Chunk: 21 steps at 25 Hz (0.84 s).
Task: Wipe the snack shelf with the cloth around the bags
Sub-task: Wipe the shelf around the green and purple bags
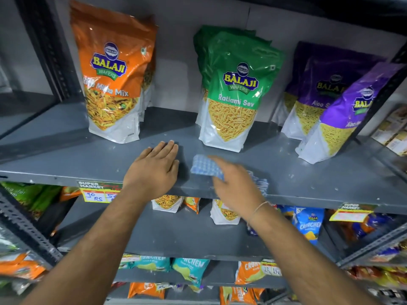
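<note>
Head view, right hand (pixel 235 186) on cloth (pixel 206 167), green bag (pixel 233 93) (yellow sev).

Balaji Wafers bags – green bag (pixel 233 89) "Ratlami Sev", shelf tag (pixel 99 191) "Super Market".

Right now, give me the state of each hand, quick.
Left hand: open, flat on the shelf, holding nothing.
Right hand: on the blue checked cloth, blurred; grip cannot be told.
</note>
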Motion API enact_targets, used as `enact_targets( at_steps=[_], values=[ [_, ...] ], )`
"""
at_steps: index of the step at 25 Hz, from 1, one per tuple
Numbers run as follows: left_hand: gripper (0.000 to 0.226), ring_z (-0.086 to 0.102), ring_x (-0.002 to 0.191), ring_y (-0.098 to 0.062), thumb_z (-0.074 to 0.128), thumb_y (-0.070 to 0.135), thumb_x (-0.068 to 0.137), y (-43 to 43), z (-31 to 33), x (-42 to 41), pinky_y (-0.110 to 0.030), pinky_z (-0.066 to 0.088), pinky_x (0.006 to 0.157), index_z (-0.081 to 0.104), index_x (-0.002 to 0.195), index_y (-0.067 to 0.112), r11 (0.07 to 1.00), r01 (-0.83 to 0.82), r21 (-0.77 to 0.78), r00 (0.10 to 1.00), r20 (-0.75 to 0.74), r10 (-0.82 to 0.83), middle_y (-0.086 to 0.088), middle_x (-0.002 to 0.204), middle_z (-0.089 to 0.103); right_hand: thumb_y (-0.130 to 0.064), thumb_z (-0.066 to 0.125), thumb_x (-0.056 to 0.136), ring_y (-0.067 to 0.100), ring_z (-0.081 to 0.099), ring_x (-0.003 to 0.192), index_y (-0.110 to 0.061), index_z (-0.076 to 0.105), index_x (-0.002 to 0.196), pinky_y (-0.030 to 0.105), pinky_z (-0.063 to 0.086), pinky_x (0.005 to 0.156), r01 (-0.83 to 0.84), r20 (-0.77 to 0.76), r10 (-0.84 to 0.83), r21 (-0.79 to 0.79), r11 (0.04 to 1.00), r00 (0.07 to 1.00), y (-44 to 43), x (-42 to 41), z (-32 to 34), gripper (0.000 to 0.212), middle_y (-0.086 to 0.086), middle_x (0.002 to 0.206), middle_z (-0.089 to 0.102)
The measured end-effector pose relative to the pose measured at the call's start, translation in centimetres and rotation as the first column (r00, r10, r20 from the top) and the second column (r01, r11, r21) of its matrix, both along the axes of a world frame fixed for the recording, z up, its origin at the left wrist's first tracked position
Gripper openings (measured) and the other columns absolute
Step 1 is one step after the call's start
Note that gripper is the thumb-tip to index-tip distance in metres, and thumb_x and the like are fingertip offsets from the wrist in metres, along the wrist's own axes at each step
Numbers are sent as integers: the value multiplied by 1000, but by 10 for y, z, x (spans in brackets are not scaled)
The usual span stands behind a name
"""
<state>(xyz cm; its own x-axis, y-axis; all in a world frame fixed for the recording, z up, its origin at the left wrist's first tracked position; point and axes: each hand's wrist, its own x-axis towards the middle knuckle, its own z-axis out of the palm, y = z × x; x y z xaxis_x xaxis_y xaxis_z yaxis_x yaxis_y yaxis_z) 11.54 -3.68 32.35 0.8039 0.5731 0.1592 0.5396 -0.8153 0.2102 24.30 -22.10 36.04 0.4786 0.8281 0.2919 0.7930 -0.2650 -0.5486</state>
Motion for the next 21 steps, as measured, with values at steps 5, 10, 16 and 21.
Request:
enact_targets(
  at_steps=[5, 10, 16, 21],
  values=[
    [60, 5, 161, -10, 21, 40, 109, 1, 0, -1, -35, 4, 132, 14, 166, 23, 1000, 5, -15, 1000, 16, -5, 9, 175, 10, -2, 51, 89, 36, 61, 119, -28, 53, 142, 40, 51, 98, 123, 113, -116, -62, 990, 987, 26, 40, 1, 58, 10, 130, 68],
    [59, 8, 161, -11, 22, 40, 109, 2, -2, -1, -36, 6, 132, 17, 165, 22, 1000, 17, -20, 999, 50, -15, 7, 174, 14, -6, 51, 93, 26, 58, 127, -30, 47, 147, 32, 44, 106, 14, 89, 0, -159, 987, 996, 35, 40, -10, 60, 6, 142, 60],
    [59, 13, 161, -16, 26, 34, 110, 8, -2, 0, -37, 12, 131, 17, 165, 15, 996, 10, -92, 996, 94, -2, -2, 174, 17, 2, 49, 83, -6, 49, 134, -38, 44, 148, 23, 35, 117, -358, -105, 342, -247, 901, 934, 2, -8, 0, 76, -13, 153, 49],
    [59, 7, 162, -14, 21, 35, 110, 11, -2, -1, -37, 8, 132, 12, 165, 16, 997, 26, -77, 999, 50, -22, 1, 175, 12, 2, 51, 82, -17, 60, 106, -32, 57, 137, 12, 48, 94, -251, -120, 240, -90, 964, 963, -42, 1, 17, 66, -36, 113, 66]
  ],
)
